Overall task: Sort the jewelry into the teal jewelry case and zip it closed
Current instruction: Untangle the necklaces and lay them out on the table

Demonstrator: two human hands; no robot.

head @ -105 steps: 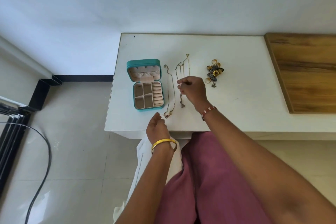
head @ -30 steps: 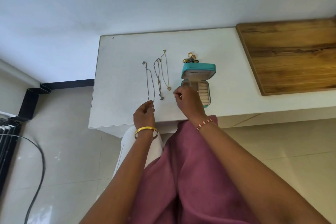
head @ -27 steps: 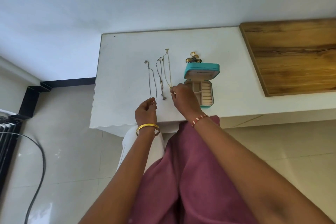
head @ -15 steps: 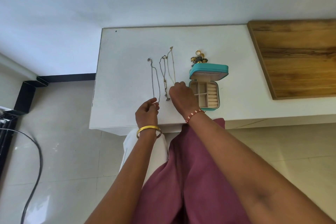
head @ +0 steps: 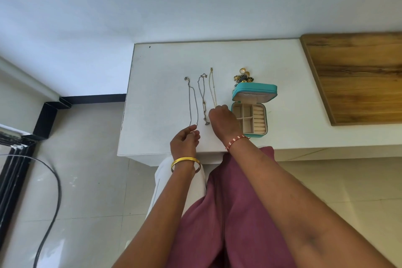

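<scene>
Jewelry still out on the white worktop [head: 282, 67], teal jewelry case [head: 252, 113] open beside it. Nearest: both forearms reach forward over a maroon-clad lap. Left hand [head: 185, 141], gold bangle [head: 185, 162] on the wrist, sits at the worktop's near edge, palm turned inward, fingers curled loosely, fingertips at the near end of the grey chain [head: 192, 102]; cannot tell if it actually pinches it. Right hand [head: 221, 122], red-and-white thread bracelet [head: 236, 140] on the wrist, is further in, knuckles up, fingers bunched down onto the near end of the gold chain [head: 212, 87]; grip itself hidden under the hand, cannot tell. Between the two lies a third chain with a small pendant [head: 204, 100], untouched. All three chains run lengthwise, near to far, side by side. Case just right of the right hand, lid propped upright at the far side, beige compartments and ring rolls showing. Behind the lid, a small pile of rings and earrings [head: 243, 76]. Far right, a wooden board [head: 359, 78] on the worktop.
</scene>
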